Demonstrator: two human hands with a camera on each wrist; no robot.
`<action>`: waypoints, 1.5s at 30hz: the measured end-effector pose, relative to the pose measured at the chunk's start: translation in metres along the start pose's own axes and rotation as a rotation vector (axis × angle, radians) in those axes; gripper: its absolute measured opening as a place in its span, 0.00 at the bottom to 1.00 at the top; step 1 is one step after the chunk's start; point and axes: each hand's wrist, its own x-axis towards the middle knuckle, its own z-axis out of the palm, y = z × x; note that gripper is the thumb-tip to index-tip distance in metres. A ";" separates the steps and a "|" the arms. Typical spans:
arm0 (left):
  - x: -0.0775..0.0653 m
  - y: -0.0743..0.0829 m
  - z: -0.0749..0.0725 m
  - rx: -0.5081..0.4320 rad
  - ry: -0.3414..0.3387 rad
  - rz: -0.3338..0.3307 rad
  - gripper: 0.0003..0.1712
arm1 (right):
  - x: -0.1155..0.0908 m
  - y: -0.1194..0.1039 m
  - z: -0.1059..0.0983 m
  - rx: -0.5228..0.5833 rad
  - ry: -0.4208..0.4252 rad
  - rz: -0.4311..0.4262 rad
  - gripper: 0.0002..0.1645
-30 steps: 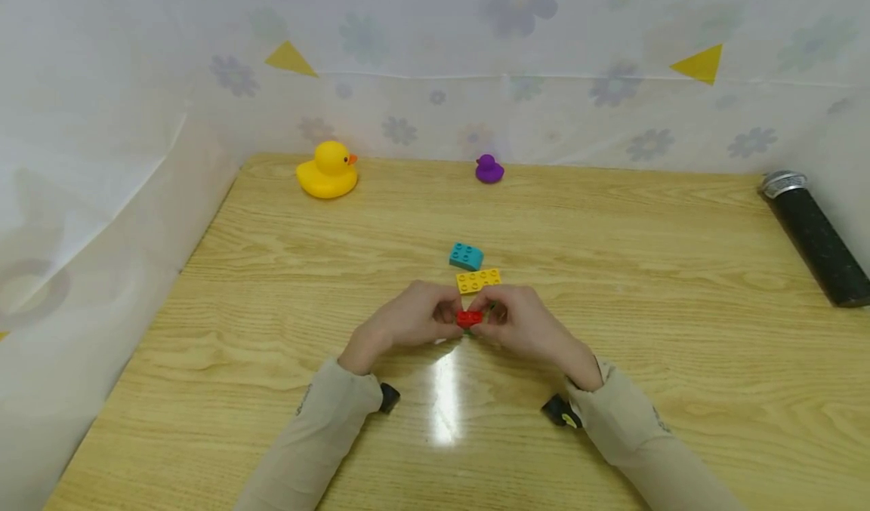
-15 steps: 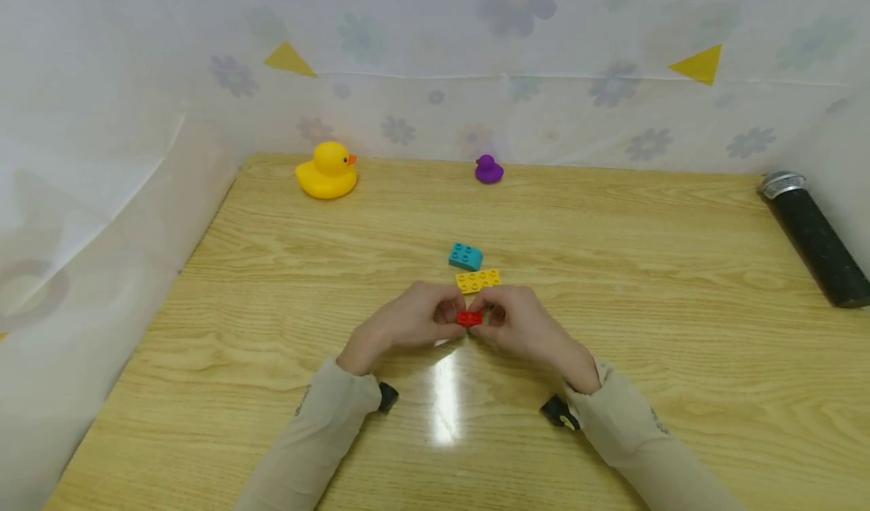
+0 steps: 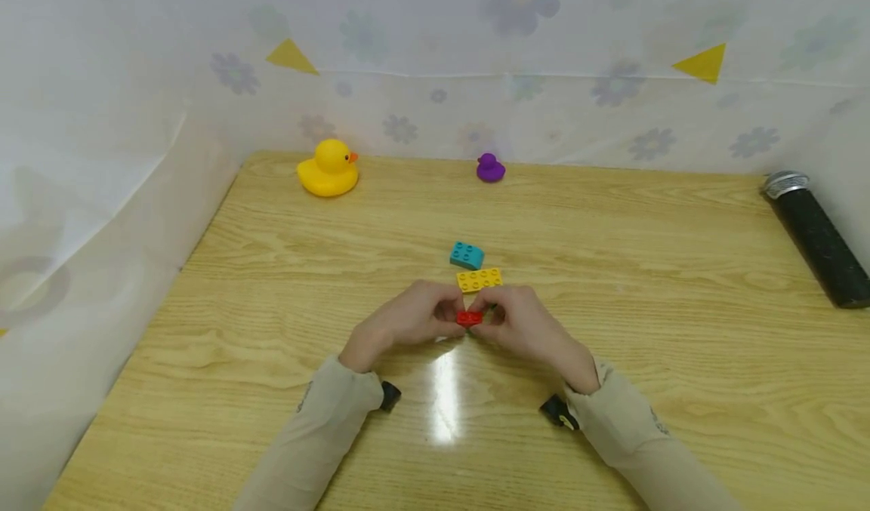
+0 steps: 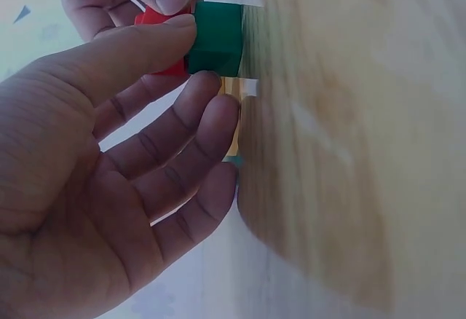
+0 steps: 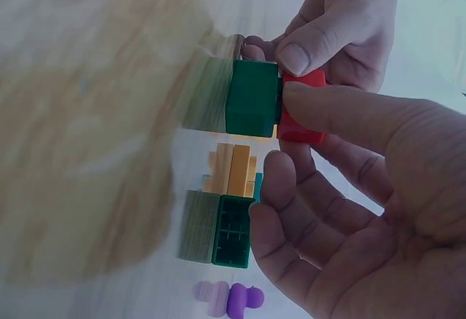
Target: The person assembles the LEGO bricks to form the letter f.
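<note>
Both hands meet over the table at a small red toy building brick (image 3: 469,318). My left hand (image 3: 418,313) pinches its left side between thumb and fingers; my right hand (image 3: 522,321) pinches the right side. A green brick (image 4: 217,38) stands on the table directly under the red one. In the right wrist view a thin dark gap shows between the two bricks. A yellow eight-stud brick (image 3: 479,279) lies just beyond the fingertips, with a teal brick (image 3: 466,255) behind it. Another green brick (image 5: 232,231), its hollow side showing, lies close to the right hand's fingers.
A yellow rubber duck (image 3: 328,170) and a small purple duck (image 3: 490,168) sit along the back edge of the wooden table (image 3: 646,269). A black microphone (image 3: 819,243) lies at the far right. Patterned white sheeting (image 3: 435,50) hangs behind the table.
Both hands keep their hold on the red brick and stay almost in place. Slightly less green shows below the red brick in the head view.
</note>
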 end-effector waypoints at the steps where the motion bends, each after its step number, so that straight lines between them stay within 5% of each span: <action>1: 0.000 0.000 0.000 0.001 -0.001 -0.002 0.06 | 0.000 0.000 0.000 0.006 0.000 0.003 0.07; 13: -0.001 0.002 0.000 0.075 0.006 0.017 0.06 | 0.000 0.007 -0.003 0.061 -0.054 0.043 0.09; 31: -0.003 0.005 -0.004 0.042 0.019 -0.027 0.07 | -0.001 0.008 -0.004 0.075 -0.061 0.043 0.06; 45: -0.001 0.005 -0.002 0.170 0.045 -0.038 0.08 | 0.001 0.005 -0.002 0.062 -0.067 0.049 0.07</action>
